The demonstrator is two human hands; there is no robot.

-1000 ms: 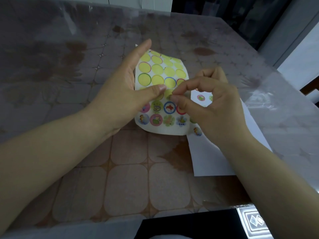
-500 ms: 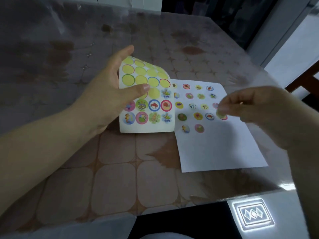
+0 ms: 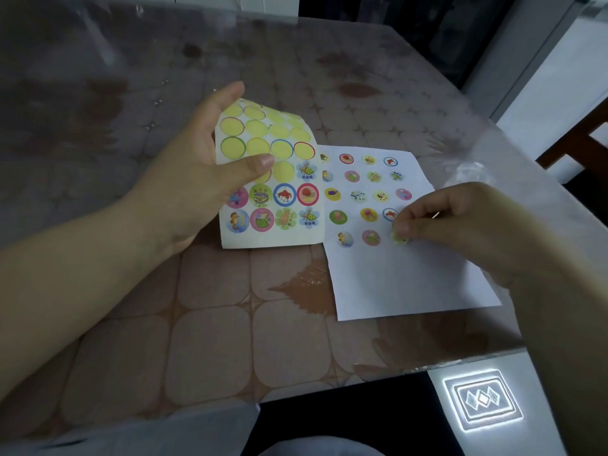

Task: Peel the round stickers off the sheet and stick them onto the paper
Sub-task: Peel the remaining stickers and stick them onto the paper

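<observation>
Sticker sheet (image 3: 269,174): white; upper rows bare yellow circles ringed red, blue or green; lower rows cartoon creatures on pink, blue, green discs. Paper (image 3: 401,281): white, carrying multicoloured stickers (image 3: 338,216); lower-right sticker (image 3: 400,239) pale yellow-green. Table (image 3: 204,350): beige rounded squares on brown, dark leaf prints.

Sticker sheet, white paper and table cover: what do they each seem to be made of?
Sticker sheet: seemingly glossy coated backing paper; it curls in the left hand and its peeled yellow circles look smooth. White paper: plain matte paper, lying flat without glare. Table cover: probably clear soft plastic film, with wrinkles and glare over the tile pattern.
</observation>
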